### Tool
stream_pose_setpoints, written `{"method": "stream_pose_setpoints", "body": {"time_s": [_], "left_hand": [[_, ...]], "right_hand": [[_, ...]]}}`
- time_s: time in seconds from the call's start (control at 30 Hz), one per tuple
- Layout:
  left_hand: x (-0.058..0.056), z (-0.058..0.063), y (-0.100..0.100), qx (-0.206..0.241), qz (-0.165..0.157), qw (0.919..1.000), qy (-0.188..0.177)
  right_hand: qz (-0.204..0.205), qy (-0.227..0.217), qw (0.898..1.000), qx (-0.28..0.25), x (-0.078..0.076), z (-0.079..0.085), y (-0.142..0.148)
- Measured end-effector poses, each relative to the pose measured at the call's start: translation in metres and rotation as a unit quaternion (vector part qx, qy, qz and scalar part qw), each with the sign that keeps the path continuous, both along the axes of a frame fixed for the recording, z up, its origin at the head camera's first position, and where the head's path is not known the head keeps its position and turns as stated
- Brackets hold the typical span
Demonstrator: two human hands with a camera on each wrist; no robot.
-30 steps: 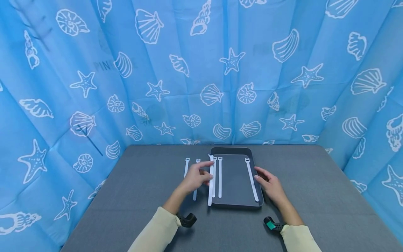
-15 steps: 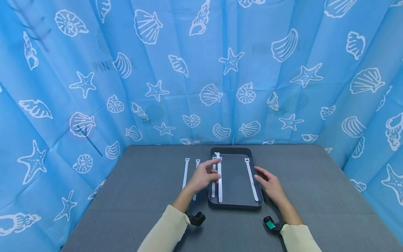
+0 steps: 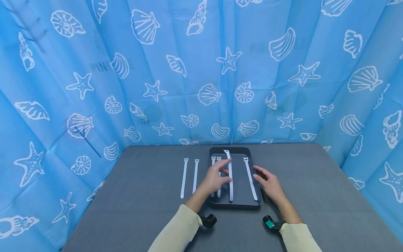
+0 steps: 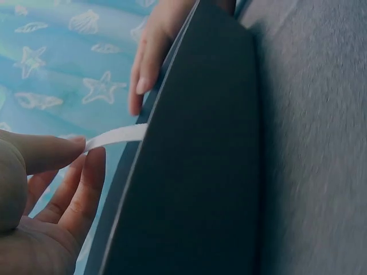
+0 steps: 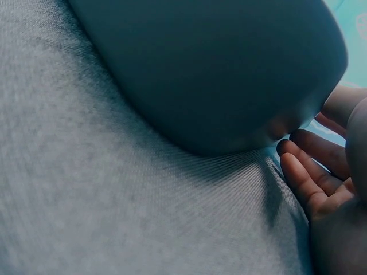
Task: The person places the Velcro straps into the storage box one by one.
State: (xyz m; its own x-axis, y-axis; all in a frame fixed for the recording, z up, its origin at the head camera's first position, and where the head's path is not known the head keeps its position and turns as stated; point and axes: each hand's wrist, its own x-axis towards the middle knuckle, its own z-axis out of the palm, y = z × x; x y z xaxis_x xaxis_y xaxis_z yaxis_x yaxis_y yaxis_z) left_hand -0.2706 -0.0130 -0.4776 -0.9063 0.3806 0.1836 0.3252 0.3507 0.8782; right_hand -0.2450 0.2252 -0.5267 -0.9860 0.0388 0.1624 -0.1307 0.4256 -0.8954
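Note:
Over the black tray (image 3: 236, 204), my left hand (image 3: 216, 177) pinches a white slotted strap, like a hook-and-loop cable tie (image 3: 231, 192), between thumb and fingers. In the left wrist view the pinched tie (image 4: 117, 136) bends slightly and reaches past the tray rim. My right hand (image 3: 267, 182) is at the tray's right side, fingers loosely bent with the tips right at the wall. Inside the tray, two similar ties lie at the left, partly hidden by my left hand, and another tie (image 3: 250, 178) slants along the right side.
Two more white ties, one far left (image 3: 184, 178) and one nearer the tray (image 3: 196, 175), lie on the grey cloth-covered table (image 3: 141, 185). A blue curtain (image 3: 189, 70) with white shell prints hangs behind the table and along its sides.
My left hand has carried the pinched tie rightward from the tray's left edge to over its middle. The two ties on the table now show more fully. My right hand stays by the tray.

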Motion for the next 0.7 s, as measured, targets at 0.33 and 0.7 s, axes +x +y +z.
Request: {"method": "stream_pose_setpoints", "body": {"time_s": [0.33,0.7], "left_hand": [[0.002,-0.006,0.029,-0.026,-0.017,0.9991,-0.030],[0.001,-0.020,0.040,-0.124,-0.016,0.9921,0.008]], "right_hand": [[0.000,-0.020,1.000,-0.016,-0.001,0.002,0.000],[-0.001,-0.029,0.999,-0.022,-0.002,0.001,0.000]]}}
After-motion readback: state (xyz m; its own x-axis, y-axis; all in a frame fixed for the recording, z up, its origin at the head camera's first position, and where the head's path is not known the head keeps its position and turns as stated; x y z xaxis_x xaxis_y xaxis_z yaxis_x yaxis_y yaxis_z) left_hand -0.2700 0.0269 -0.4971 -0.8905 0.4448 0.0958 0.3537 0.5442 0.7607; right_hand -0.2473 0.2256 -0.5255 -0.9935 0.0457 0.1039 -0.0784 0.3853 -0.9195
